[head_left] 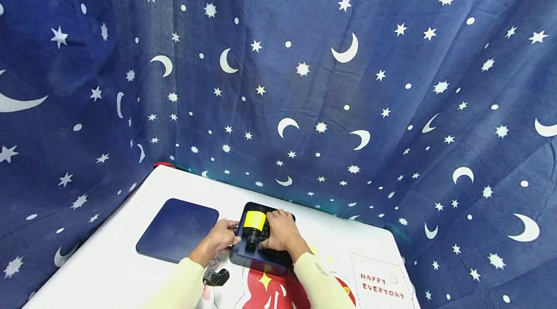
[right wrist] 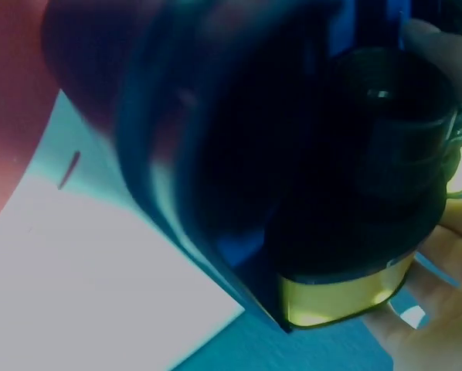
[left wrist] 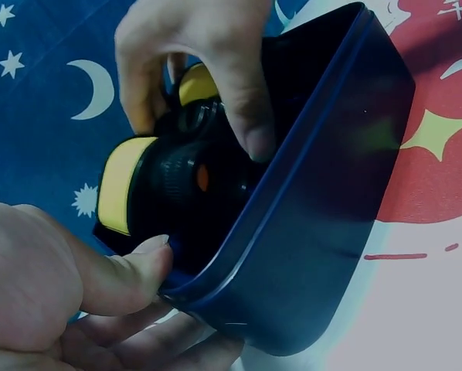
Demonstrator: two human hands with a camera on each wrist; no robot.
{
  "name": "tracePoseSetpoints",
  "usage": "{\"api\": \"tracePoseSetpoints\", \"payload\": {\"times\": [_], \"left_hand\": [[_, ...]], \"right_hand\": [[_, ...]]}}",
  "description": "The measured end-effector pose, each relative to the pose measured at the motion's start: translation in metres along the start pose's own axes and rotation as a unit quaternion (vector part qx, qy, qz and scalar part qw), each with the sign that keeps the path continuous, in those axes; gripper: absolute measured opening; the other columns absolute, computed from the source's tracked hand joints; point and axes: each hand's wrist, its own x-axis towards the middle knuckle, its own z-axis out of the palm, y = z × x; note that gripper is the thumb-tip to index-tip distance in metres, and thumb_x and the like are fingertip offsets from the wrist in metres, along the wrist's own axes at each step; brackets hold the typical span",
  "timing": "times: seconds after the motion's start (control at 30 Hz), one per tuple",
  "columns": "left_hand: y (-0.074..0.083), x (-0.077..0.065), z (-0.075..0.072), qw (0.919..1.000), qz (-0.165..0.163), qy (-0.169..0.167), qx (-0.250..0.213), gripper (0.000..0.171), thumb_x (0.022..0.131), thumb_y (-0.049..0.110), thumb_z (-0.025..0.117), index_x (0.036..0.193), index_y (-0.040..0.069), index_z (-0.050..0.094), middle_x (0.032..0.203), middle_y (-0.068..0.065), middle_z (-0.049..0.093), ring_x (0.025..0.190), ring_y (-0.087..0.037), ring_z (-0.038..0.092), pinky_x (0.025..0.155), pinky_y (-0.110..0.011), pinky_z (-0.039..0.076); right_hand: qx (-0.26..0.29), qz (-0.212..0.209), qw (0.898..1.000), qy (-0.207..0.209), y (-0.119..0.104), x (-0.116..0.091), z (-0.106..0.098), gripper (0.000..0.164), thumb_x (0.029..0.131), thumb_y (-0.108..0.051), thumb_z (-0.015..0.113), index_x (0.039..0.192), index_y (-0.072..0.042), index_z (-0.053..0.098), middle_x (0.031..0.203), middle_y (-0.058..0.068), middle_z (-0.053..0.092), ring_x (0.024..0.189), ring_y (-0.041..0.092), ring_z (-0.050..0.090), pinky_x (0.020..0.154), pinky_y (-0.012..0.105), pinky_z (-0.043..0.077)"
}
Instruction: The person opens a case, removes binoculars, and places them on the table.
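Observation:
A pair of black and yellow binoculars [head_left: 254, 221] lies inside a deep dark blue box [head_left: 256, 263]. My right hand [head_left: 285, 231] reaches down into the box and grips the binoculars, its thumb on the near side and its fingers over the far side. On the box's left side, my left hand [head_left: 221, 235] holds the wall. In the left wrist view the left thumb [left wrist: 130, 278] presses at the rim, with the other fingers beneath the box. The right wrist view shows one black barrel of the binoculars [right wrist: 393, 139] close up; the right hand is partly cut off there.
A flat dark blue lid [head_left: 178, 229] lies on the white table left of the box. Red and yellow printing [head_left: 271, 289] marks the tablecloth in front, and red lettering [head_left: 383, 286] is at the right. A blue star-patterned curtain [head_left: 304, 81] hangs behind the table.

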Motion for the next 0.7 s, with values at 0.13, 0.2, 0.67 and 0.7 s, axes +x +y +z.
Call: {"api": "tracePoseSetpoints", "payload": {"times": [0.13, 0.2, 0.67, 0.7], "left_hand": [[0.001, 0.0, -0.002, 0.9999, -0.001, 0.002, 0.011, 0.059, 0.085, -0.019, 0.066, 0.142, -0.019, 0.049, 0.135, -0.041, 0.06, 0.098, -0.029, 0.07, 0.082, -0.052, 0.064], [0.001, 0.0, -0.002, 0.9998, -0.002, 0.005, 0.019, 0.059, 0.086, -0.018, 0.067, 0.142, -0.019, 0.05, 0.133, -0.039, 0.062, 0.095, -0.028, 0.07, 0.079, -0.051, 0.064], [0.0, -0.001, 0.001, 1.0, -0.007, -0.001, 0.004, 0.059, 0.086, -0.018, 0.066, 0.143, -0.018, 0.049, 0.134, -0.038, 0.062, 0.096, -0.03, 0.072, 0.077, -0.05, 0.065], [0.001, -0.001, -0.001, 1.0, -0.007, 0.0, -0.002, 0.059, 0.086, -0.018, 0.065, 0.143, -0.018, 0.048, 0.134, -0.038, 0.062, 0.097, -0.033, 0.073, 0.079, -0.052, 0.065]], "right_hand": [[0.008, -0.012, 1.0, 0.011, -0.002, -0.001, -0.011, 0.087, 0.065, -0.066, 0.089, 0.129, -0.012, 0.063, 0.123, 0.004, 0.072, 0.12, 0.024, 0.06, 0.109, 0.048, 0.049], [0.013, -0.021, 1.0, 0.018, -0.002, -0.002, -0.016, 0.086, 0.065, -0.065, 0.089, 0.128, -0.011, 0.064, 0.122, 0.004, 0.072, 0.12, 0.024, 0.061, 0.108, 0.049, 0.05], [0.038, -0.035, 0.998, 0.023, 0.007, -0.013, -0.061, 0.091, 0.069, -0.06, 0.088, 0.139, -0.008, 0.061, 0.134, 0.008, 0.069, 0.131, 0.03, 0.059, 0.114, 0.053, 0.046], [0.037, -0.041, 0.998, 0.027, 0.006, -0.012, -0.065, 0.093, 0.069, -0.06, 0.088, 0.14, -0.007, 0.06, 0.135, 0.009, 0.069, 0.13, 0.03, 0.059, 0.113, 0.053, 0.046]]}}
